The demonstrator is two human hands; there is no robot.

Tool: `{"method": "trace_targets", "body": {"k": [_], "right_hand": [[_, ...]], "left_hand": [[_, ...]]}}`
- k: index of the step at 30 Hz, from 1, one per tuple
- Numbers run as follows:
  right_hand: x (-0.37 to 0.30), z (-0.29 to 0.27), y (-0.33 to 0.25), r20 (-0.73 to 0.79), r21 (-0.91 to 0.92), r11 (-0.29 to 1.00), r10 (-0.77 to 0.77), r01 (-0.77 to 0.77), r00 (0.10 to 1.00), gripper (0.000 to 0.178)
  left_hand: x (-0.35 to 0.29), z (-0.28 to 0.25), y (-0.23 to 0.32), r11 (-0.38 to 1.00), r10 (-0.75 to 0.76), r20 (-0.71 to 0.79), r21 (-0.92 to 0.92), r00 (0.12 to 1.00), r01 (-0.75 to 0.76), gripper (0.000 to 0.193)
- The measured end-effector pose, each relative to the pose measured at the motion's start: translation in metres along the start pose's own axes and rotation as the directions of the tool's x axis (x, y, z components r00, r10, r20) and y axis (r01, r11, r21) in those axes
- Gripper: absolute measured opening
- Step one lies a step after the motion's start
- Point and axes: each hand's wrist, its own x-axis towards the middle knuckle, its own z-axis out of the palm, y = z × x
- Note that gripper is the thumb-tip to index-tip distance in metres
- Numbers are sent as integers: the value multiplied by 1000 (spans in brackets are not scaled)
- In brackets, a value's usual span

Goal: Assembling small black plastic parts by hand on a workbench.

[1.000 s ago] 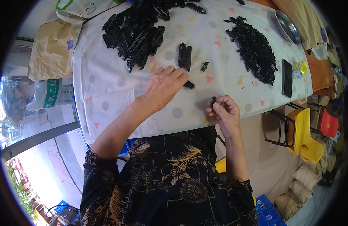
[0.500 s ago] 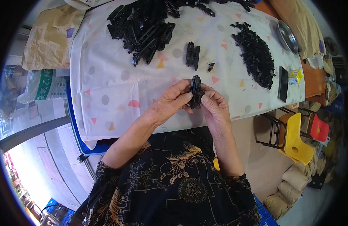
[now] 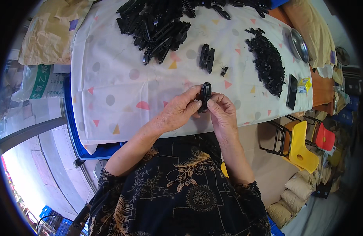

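Note:
Between my two hands, over the near part of the table, is an elongated black plastic part (image 3: 205, 93), held upright. My left hand (image 3: 181, 107) grips it from the left, thumb on its side. From the right, my right hand (image 3: 222, 112) pinches its lower end between thumb and fingers; the fingers partly hide that end. Just beyond lie a pair of similar long black parts (image 3: 206, 59) and one small black piece (image 3: 224, 71). Farther off are a heap of long black plastic parts (image 3: 161, 33) and, at the right, a pile of small black pieces (image 3: 266, 63).
A patterned cloth covers the table (image 3: 122, 82). Toward its right edge are a metal bowl (image 3: 298, 45), a dark phone-like slab (image 3: 292, 92) and a small yellow box (image 3: 304, 85). Paper sacks (image 3: 51, 33) stand at the left, a yellow chair (image 3: 301, 147) at the right.
The black part has been turned a little in my fingers, and its lower end is more covered now. My hands stay close together; the whole view has shifted slightly.

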Motion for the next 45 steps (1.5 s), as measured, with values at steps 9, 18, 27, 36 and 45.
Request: {"method": "trace_targets", "body": {"k": [9, 18, 27, 36, 45], "right_hand": [[-3, 7, -6, -7, -40, 999, 0, -1, 1000, 32], [3, -2, -11, 63, -59, 998, 22, -18, 998, 28], [22, -15, -17, 83, 20, 991, -134, 132, 988, 22], [85, -50, -42, 246, -967, -205, -600, 151, 761, 14], [89, -45, -27, 288, -954, -84, -517, 286, 806, 17]], "left_hand": [[-5, 19, -5, 964, 110, -90, 253, 990, -85, 65], [4, 24, 10, 993, 14, 3, 118, 1000, -14, 64], [35, 16, 20, 879, 206, 70, 425, 976, -216, 48], [116, -35, 28, 520, 170, -346, 827, 923, 214, 23], [129, -13, 22, 269, 125, -141, 958, 982, 103, 29]]}}
